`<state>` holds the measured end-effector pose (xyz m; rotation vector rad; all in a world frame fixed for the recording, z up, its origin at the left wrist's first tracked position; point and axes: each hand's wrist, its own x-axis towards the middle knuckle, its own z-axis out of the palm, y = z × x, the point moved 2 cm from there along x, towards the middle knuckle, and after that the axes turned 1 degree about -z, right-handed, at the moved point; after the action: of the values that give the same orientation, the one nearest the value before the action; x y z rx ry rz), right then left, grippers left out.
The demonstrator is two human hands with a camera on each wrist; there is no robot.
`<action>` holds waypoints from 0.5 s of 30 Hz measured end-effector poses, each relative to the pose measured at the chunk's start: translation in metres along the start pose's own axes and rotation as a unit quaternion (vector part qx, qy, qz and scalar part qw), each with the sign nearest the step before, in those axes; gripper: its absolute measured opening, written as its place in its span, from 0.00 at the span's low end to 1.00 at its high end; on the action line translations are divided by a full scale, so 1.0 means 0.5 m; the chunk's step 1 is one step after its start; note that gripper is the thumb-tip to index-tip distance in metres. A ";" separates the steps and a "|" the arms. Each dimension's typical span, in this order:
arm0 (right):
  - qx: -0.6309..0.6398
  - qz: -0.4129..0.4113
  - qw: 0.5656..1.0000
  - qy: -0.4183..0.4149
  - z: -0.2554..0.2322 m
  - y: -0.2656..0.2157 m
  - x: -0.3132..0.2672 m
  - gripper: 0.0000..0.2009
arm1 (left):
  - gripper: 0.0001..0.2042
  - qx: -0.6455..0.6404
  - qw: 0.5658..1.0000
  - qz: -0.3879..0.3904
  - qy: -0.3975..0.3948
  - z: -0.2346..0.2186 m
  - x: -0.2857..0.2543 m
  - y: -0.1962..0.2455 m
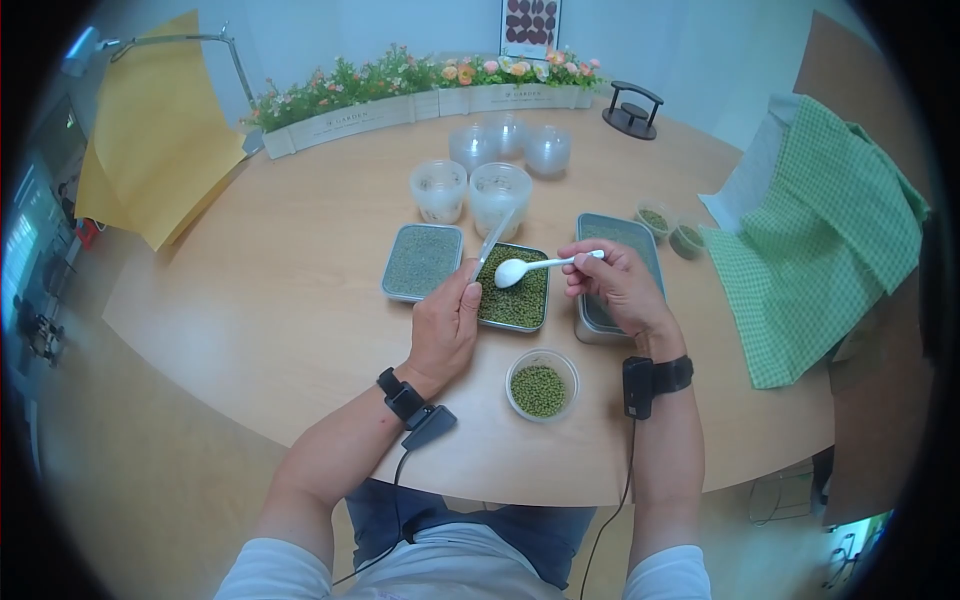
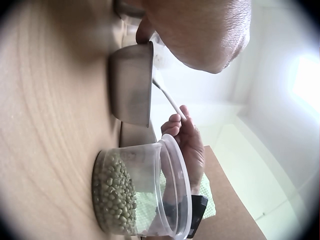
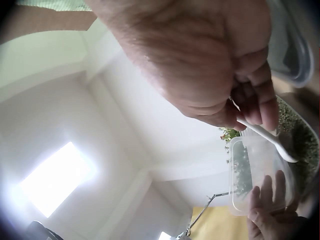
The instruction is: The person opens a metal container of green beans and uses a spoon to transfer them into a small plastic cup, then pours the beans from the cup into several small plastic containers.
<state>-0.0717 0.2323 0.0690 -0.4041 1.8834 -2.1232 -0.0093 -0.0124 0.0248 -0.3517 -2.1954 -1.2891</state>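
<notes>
One clear, round plastic tub (image 1: 571, 375) of small green beans stands nearest. Beyond it, the left hand (image 1: 443, 330) grasps a translucent, rounded-rectangular plastic piece (image 1: 493, 242), seen nearly edge-on in the head view. The right hand (image 1: 622, 287) pinches a white spoon (image 1: 512, 273) above a bean-filled metal tray (image 1: 547, 295), partly hidden; the bowl's contents are indistinct. Farther: two translucent cups (image 1: 438, 188), one partly obscured.

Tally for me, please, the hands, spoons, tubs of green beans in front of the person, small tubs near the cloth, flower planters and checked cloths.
Hands: 2
White spoon: 1
Front tub of green beans: 1
Small tubs near the cloth: 2
Flower planters: 2
Green checked cloth: 1
Total: 9
</notes>
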 end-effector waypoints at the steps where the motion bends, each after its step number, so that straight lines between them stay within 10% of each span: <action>1: 0.014 -0.011 1.000 0.016 0.005 0.000 0.001 0.10 | 0.17 0.003 1.000 0.002 -0.001 0.001 0.000 0.000; 15: -0.034 -0.086 0.988 0.127 0.001 -0.018 0.000 0.12 | 0.17 -0.001 1.000 0.006 -0.001 0.000 0.001 0.002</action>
<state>-0.0717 0.2329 0.0778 -0.3343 2.1359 -2.3221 -0.0092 -0.0118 0.0259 -0.3666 -2.1896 -1.2844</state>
